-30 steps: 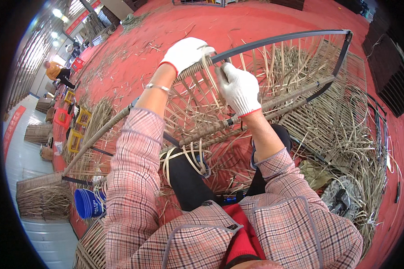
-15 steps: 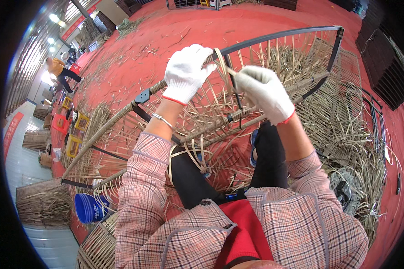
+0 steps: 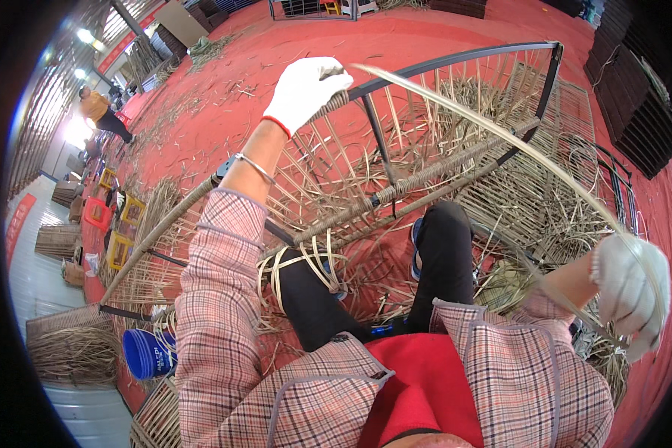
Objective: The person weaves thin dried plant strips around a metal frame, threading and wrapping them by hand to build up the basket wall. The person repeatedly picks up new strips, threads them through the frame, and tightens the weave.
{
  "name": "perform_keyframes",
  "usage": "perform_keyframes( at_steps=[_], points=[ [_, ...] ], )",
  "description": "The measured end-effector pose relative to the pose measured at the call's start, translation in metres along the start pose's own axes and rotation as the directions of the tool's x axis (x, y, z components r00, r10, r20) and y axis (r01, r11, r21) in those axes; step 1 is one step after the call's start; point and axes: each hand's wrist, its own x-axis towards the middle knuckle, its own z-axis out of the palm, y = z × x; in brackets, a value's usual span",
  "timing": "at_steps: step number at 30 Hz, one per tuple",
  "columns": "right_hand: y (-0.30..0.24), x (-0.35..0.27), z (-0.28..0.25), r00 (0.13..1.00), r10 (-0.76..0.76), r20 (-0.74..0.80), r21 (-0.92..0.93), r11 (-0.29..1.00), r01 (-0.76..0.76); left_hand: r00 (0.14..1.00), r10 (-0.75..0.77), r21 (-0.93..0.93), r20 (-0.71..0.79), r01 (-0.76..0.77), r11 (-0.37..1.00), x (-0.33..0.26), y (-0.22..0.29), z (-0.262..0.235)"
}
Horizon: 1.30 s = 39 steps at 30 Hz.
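Note:
My left hand (image 3: 306,91), in a white knit glove, is closed on the strip-wound upper rail of a black metal frame (image 3: 455,60). From beside its fingertips a long pale cane strip (image 3: 493,128) runs taut down to the right. My gloved right hand (image 3: 631,291) is closed on this strip, far out to the right, and a loop of it hangs around the hand. Thin upright canes span the frame between the upper rail and a wound lower rail (image 3: 433,175). Several loose pale strips (image 3: 306,261) lie over my left knee.
Heaps of loose strips (image 3: 560,201) lie right of the frame. At lower left stands a blue bucket (image 3: 145,355). Yellow crates (image 3: 119,250) and a red crate (image 3: 97,213) are farther left. Dark stacked panels (image 3: 638,97) stand at right, and a person (image 3: 101,112) at far left.
My right hand has swung from beside the left hand out to the lower right, drawing the strip out long. My left hand stays at the upper rail, its fingers more closed.

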Motion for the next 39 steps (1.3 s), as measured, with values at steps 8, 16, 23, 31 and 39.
perform_keyframes(
  at_steps=[8,16,23,31,39],
  points=[
    [0.276,-0.061,-0.017,0.256,0.504,-0.825,0.285,0.762,-0.581,0.866,-0.278,-0.014,0.415,0.311,0.950,0.031,-0.013,0.004],
    [0.382,-0.008,-0.039,0.153,0.392,-0.907,0.344,0.900,-0.267,0.590,-0.535,0.191,0.605,0.545,0.816,0.046,-0.044,0.017],
    [0.396,-0.014,-0.043,0.084,0.127,-0.988,0.074,0.880,-0.469,0.443,-0.471,0.227,0.763,0.499,0.837,0.050,-0.047,0.014],
    [0.358,-0.041,-0.042,0.491,0.046,-0.870,-0.470,0.223,-0.854,0.982,-0.180,0.318,0.050,0.155,0.935,0.022,-0.005,-0.005],
    [0.320,-0.098,-0.035,0.620,0.174,-0.765,-0.643,-0.155,-0.750,0.870,0.464,0.598,-0.163,-0.287,0.748,-0.040,0.014,0.019]
  ],
)
